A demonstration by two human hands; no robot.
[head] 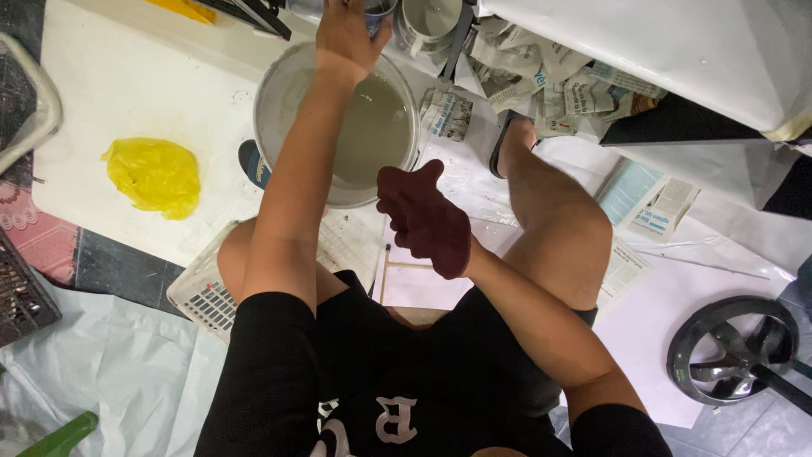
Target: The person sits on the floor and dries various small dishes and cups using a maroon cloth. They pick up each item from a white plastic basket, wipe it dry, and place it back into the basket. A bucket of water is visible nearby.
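the person sits low, both knees bent, and looks down between them. nearest to the camera, the right hand [425,218] wears a dark red glove and hangs in the air over the paper-covered floor, just beside the near rim of the bucket; its fingers are spread and half open, and it holds nothing. under the left knee a white plastic basket [203,294] lies on the floor. a little further stands the white bucket [269,93], filled with a pale grey-green liquid, maybe paint; the liquid looks smooth and the level is high. the left arm goes across the bucket, and the left hand [345,34] is bare and reaches past the far rim to a small metal can [378,8] at the top edge; the fingers curl around it, but i cannot tell if the grip is really closed, because the picture cuts it. beside it there is 1 more open tin [430,24].

to judge from this, the liquid is already in the bucket and the cans are still being handled, so the work seems about in the middle.

further left a crumpled yellow bag [154,175] lies on the white sheet, and on the right there are old newspapers [558,89] and a round fan guard [734,349]
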